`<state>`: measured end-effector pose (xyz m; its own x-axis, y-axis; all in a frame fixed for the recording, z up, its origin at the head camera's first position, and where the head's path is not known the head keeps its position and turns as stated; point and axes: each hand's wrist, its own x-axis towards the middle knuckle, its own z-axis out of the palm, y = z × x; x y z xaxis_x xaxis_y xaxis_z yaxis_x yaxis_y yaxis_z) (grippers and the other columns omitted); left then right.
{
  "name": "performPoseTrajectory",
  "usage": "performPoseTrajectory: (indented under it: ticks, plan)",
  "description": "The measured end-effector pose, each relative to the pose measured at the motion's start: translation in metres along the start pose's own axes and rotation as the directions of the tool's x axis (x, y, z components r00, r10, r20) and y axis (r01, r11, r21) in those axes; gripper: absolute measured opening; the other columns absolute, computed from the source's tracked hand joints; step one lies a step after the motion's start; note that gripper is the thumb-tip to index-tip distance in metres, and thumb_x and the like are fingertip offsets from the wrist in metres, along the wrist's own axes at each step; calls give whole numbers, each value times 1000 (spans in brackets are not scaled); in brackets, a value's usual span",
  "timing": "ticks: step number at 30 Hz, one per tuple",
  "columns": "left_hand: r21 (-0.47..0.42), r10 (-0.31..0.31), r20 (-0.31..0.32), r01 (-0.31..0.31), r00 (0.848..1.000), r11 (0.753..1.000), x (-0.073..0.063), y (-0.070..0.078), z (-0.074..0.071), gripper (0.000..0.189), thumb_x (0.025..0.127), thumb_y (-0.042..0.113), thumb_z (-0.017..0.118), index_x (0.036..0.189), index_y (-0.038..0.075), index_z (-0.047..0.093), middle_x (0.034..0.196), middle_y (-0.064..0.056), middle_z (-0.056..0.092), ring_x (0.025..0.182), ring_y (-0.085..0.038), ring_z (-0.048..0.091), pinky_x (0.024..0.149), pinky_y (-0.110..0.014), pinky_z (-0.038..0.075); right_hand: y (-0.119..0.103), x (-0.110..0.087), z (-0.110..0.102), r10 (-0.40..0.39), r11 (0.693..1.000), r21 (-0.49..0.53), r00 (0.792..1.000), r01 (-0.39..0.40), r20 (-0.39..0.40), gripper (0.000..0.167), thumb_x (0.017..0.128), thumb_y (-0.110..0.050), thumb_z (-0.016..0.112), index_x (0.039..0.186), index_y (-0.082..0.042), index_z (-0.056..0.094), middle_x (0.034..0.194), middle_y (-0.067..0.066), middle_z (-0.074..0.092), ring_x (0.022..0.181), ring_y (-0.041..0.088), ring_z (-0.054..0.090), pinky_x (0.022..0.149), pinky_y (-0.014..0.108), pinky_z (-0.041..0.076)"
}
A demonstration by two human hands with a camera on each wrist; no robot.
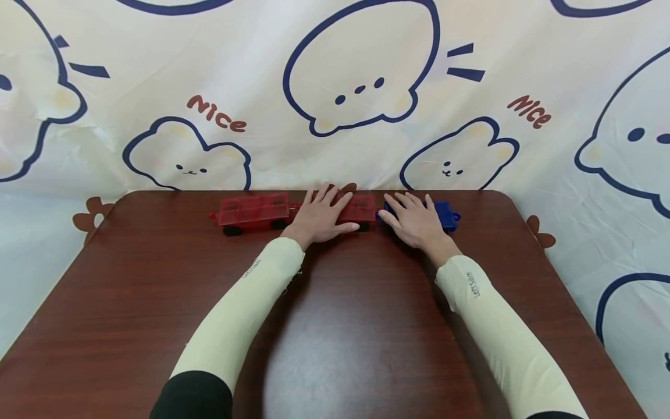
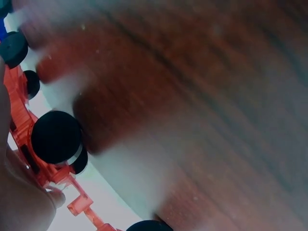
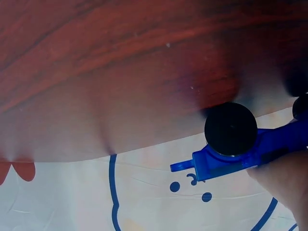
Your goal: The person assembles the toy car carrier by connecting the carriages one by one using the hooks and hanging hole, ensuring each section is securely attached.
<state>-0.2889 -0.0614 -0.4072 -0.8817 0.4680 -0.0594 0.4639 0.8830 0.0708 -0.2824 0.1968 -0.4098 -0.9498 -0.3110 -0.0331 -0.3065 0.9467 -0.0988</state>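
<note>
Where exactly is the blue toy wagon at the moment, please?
In the head view, the blue wagon sits at the table's far edge, under the right hand, just right of the red wagons.

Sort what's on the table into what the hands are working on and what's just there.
In hand: red toy wagon under the left hand; blue toy wagon under the right hand.
Just there: second red wagon, table, cartoon cloth.
</note>
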Motion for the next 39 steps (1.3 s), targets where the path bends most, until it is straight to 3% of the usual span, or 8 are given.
performPoseTrajectory:
  ticks: [7, 15, 39]
  plan:
    - [33, -3, 16, 3, 1000, 999, 2, 1, 5, 84, 98, 74, 32, 165, 28, 10, 169, -10, 13, 156, -33, 2, 121, -59, 3, 0, -1, 4, -12, 999, -32, 1000, 12, -5, 72, 105, -62, 14, 163, -21, 27, 163, 12, 31, 150, 37, 23, 118, 66, 4]
    - [38, -2, 32, 1, 999, 999, -1, 0, 2, 81, 100, 71, 31, 165, 26, 9, 169, -11, 13, 155, -34, 2, 121, -60, 3, 1, 0, 10, -3, 1000, -6, 999, 3, -36, 71, 105, -63, 15, 162, -22, 29, 161, 12, 35, 148, 38, 27, 118, 65, 7]
    - [-101, 12, -20, -14, 1000, 995, -2, -7, 1, 82, 101, 69, 33, 165, 24, 9, 168, -11, 15, 155, -35, 4, 121, -59, 1, 8, 6, 8, 11, 999, -32, 999, -13, -53, 72, 106, -61, 13, 160, -20, 34, 158, 12, 39, 147, 37, 29, 118, 64, 11]
